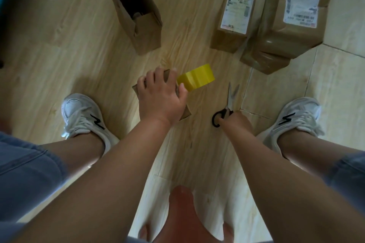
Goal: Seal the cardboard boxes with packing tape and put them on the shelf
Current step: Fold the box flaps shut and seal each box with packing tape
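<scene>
Wood-look plank floor (79, 55) fills the view, meeting paler tiles (325, 77) along a seam on the right; a person crouches over it, left sneaker (83, 116) and right sneaker (296, 116) set wide apart with bare floor between them.

At the centre the left hand (162, 96) lies over a small cardboard box (185, 113), its grip clamped on the box with fingers curled over the far edge; the box's corners show beyond the hand. A roll of yellow packing tape (197, 77) sits just beside that box, at the thumb. The right hand (235, 122) has its grip closed on the black handles of a pair of scissors (231, 96); the blades are slightly parted and point away from the person, with clear floor on both sides.

Farther off, an open carton (146, 31) stands at upper left with its flaps up, well apart from the rest. At upper right a narrow labelled box (233, 16) stands just beside a large labelled box (292, 25); a low taped box (264, 63) lies against the large one's near edge, across the seam.
</scene>
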Motion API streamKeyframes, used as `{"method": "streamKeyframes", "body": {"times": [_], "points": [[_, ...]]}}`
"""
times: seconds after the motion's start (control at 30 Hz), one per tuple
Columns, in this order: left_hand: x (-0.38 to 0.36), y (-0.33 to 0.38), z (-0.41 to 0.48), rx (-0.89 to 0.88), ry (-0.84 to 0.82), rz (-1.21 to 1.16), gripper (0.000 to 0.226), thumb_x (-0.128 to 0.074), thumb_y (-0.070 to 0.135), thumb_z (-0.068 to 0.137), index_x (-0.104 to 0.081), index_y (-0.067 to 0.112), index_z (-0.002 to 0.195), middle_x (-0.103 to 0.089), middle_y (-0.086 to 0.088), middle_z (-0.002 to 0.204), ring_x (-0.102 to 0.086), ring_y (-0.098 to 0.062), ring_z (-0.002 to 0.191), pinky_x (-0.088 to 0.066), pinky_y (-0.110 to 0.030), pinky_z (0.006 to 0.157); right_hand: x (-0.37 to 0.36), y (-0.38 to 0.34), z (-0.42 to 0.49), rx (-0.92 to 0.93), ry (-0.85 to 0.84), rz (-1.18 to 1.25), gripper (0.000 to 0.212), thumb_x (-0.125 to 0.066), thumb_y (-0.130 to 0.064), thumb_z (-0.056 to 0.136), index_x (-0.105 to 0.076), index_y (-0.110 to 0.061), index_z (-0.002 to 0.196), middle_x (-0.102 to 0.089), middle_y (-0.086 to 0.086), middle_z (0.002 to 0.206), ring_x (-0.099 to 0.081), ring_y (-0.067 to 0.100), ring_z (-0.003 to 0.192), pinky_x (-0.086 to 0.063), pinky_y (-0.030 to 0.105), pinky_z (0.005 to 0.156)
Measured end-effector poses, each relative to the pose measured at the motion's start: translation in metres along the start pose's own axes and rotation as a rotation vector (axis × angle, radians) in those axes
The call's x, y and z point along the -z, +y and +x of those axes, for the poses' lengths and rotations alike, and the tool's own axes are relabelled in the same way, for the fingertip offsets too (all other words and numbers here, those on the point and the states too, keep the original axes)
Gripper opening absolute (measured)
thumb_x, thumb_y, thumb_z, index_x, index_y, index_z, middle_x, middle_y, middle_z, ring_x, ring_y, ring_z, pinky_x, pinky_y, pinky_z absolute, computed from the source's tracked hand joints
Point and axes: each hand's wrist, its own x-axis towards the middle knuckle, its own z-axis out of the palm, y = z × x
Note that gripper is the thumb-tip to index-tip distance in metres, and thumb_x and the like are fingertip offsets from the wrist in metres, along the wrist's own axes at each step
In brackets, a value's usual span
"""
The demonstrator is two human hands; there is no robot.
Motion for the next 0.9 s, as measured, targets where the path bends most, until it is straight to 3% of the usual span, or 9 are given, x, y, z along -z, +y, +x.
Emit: {"method": "streamKeyframes", "body": {"times": [0.17, 0.3, 0.37, 0.47, 0.67, 0.83, 0.9], "points": [[-0.001, 0.0, -0.001, -0.001, 0.011, -0.006, 0.047, -0.035, 0.042, 0.091, -0.057, 0.017, 0.124, -0.056, -0.013, 0.121, -0.05, -0.031, 0.111, -0.033, -0.049, 0.1, -0.003, -0.002, 0.005, -0.037, 0.01, 0.005, 0.037, -0.062, -0.037, 0.095, -0.057, -0.004, 0.112, -0.056, 0.007, 0.092, -0.058, 0.025, 0.082, -0.04, 0.033, 0.064], [0.0, -0.001, -0.001, 0.002, -0.003, -0.018, 0.049, -0.033, 0.043, 0.091, -0.056, 0.018, 0.126, -0.055, -0.012, 0.122, -0.049, -0.031, 0.112, -0.032, -0.049, 0.1, 0.0, -0.006, 0.004, -0.083, -0.003, 0.017, 0.035, -0.054, -0.036, 0.1, -0.06, -0.005, 0.114, -0.056, 0.005, 0.086, -0.056, 0.023, 0.077, -0.04, 0.032, 0.062], [0.0, -0.001, -0.001, 0.004, -0.009, -0.017, 0.05, -0.031, 0.043, 0.091, -0.056, 0.017, 0.126, -0.055, -0.012, 0.123, -0.049, -0.031, 0.113, -0.032, -0.048, 0.1, 0.002, -0.008, 0.0, -0.07, -0.019, 0.007, 0.031, -0.05, -0.035, 0.102, -0.059, -0.005, 0.105, -0.053, 0.004, 0.076, -0.053, 0.019, 0.066, -0.037, 0.03, 0.055], [0.001, -0.002, 0.0, 0.0, -0.011, -0.005, 0.051, -0.029, 0.044, 0.091, -0.056, 0.017, 0.125, -0.055, -0.013, 0.125, -0.048, -0.032, 0.115, -0.032, -0.049, 0.101, 0.012, -0.009, -0.01, -0.032, -0.114, 0.037, 0.022, -0.06, -0.029, 0.096, -0.056, -0.007, 0.092, -0.054, 0.004, 0.074, -0.051, 0.016, 0.061, -0.037, 0.027, 0.05], [0.007, -0.001, 0.002, 0.012, -0.118, -0.04, 0.048, -0.03, 0.043, 0.1, -0.045, 0.024, 0.141, -0.044, -0.008, 0.145, -0.037, -0.027, 0.134, -0.021, -0.046, 0.113, 0.04, -0.012, -0.035, 0.021, -0.251, 0.503, 0.021, -0.071, -0.014, 0.09, -0.064, -0.001, 0.105, -0.06, 0.013, 0.08, -0.052, 0.016, 0.062, -0.048, 0.027, 0.059], [0.021, -0.006, 0.005, 0.043, -0.18, -0.278, 0.049, -0.036, 0.038, 0.104, -0.035, 0.025, 0.152, -0.035, -0.006, 0.155, -0.024, -0.023, 0.145, -0.007, -0.041, 0.122, 0.071, -0.017, -0.062, 0.216, -0.335, 0.779, 0.042, -0.081, -0.041, 0.075, -0.071, -0.006, 0.098, -0.066, 0.008, 0.082, -0.05, 0.011, 0.058, -0.047, 0.026, 0.061], [0.028, -0.01, 0.005, 0.044, -0.182, -0.343, 0.052, -0.039, 0.031, 0.105, -0.029, 0.018, 0.154, -0.031, -0.009, 0.157, -0.022, -0.025, 0.146, -0.005, -0.039, 0.122, 0.08, -0.019, -0.074, 0.298, -0.395, 0.763, 0.037, -0.079, -0.037, 0.078, -0.071, -0.008, 0.1, -0.068, 0.009, 0.087, -0.054, 0.011, 0.061, -0.048, 0.026, 0.065]]}}
